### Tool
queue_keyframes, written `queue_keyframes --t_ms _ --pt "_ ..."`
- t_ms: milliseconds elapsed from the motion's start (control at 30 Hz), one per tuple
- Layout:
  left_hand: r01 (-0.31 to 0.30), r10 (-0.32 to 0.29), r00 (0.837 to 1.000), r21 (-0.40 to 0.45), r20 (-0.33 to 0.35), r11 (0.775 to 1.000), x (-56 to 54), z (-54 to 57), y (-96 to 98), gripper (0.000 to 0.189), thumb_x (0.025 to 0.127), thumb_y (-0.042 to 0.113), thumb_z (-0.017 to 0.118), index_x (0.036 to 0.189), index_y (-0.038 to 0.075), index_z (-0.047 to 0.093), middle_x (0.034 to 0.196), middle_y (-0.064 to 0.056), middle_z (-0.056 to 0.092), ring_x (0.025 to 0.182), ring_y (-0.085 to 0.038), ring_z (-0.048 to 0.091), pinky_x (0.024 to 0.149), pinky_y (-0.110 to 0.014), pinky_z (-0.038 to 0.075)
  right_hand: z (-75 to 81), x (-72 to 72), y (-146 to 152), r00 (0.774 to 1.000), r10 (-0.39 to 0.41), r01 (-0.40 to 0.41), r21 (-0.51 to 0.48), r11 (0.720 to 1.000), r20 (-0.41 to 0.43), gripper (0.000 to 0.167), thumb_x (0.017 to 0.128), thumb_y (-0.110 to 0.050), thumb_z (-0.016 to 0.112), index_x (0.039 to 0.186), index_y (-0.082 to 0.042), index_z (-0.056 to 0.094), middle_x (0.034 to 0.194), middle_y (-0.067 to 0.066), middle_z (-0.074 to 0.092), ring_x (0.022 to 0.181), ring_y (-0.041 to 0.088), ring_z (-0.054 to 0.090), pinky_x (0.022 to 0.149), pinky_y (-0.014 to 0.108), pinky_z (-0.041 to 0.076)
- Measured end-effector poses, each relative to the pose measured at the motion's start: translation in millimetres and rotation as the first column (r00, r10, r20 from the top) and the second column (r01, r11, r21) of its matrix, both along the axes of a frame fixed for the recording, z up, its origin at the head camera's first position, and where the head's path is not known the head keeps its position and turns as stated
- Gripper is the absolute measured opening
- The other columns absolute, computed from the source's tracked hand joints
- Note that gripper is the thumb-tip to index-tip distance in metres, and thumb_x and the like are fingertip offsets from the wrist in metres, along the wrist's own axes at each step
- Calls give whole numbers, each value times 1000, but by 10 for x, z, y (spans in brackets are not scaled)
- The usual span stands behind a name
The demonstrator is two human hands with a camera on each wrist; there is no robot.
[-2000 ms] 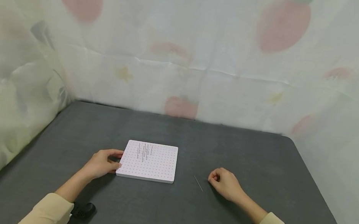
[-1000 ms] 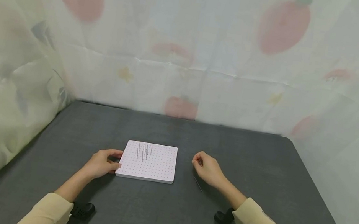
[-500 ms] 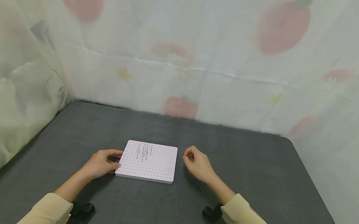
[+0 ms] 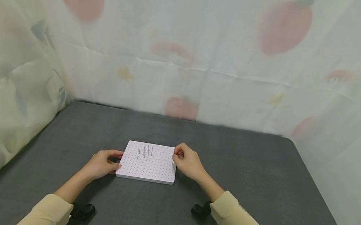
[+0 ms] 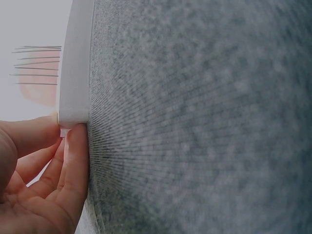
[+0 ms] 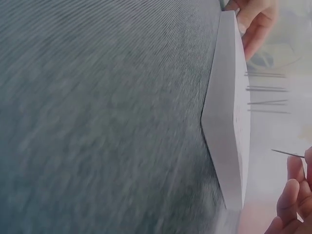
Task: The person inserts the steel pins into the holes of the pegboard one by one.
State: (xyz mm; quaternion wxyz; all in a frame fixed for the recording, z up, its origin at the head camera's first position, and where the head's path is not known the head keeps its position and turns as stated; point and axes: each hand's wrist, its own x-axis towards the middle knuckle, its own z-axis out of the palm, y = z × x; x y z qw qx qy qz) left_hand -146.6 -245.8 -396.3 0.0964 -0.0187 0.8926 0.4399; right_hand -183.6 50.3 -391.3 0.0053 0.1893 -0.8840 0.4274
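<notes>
A white board with rows of small holes lies on the table. Several thin dark needles stand upright in its back left part. My left hand holds the board's left edge, thumb on top and fingers at the side and underneath. Over the board's right edge, my right hand pinches a needle between thumb and fingers. Its pointed end hangs down, above the board's surface in the right wrist view. Another needle lies on the table, mostly hidden by my right forearm.
The dark grey table carries the board near its middle. A pale curtain with fruit prints hangs behind it and along both sides. Black wrist cameras stick out below both sleeves.
My right hand has moved left and away from me, from beside the loose needle to over the board's right edge, carrying a needle. The left hand and board have stayed put.
</notes>
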Motion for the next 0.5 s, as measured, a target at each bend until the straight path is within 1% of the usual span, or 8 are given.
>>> queue_keyframes --t_ms 200,367,500 --pt "0 0 1000 -8 0 1000 -3 -1 -2 47 82 2 64 127 -3 51 118 -21 57 81 -15 62 65 -30 55 -13 -41 -136 999 -14 13 -17 1000 -29 6 84 -15 58 87 -16 53 76 -6 54 67 8 47 54 19 37" --pt "3 -3 1000 -14 -4 1000 -3 -9 -7 47 82 2 64 126 -3 51 117 -21 57 80 -15 62 65 -30 55 -25 -53 -241 998 7 -8 -33 999 -59 6 83 -14 59 86 -16 54 78 -7 56 67 8 48 56 20 38" --pt "3 -4 1000 -16 -8 1000 -1 -13 -9 46 82 2 64 126 -2 51 117 -20 57 80 -15 62 65 -30 55 -44 -62 -319 996 17 -18 -13 1000 -89 7 83 -14 60 85 -17 55 78 -8 57 64 6 48 55 19 38"
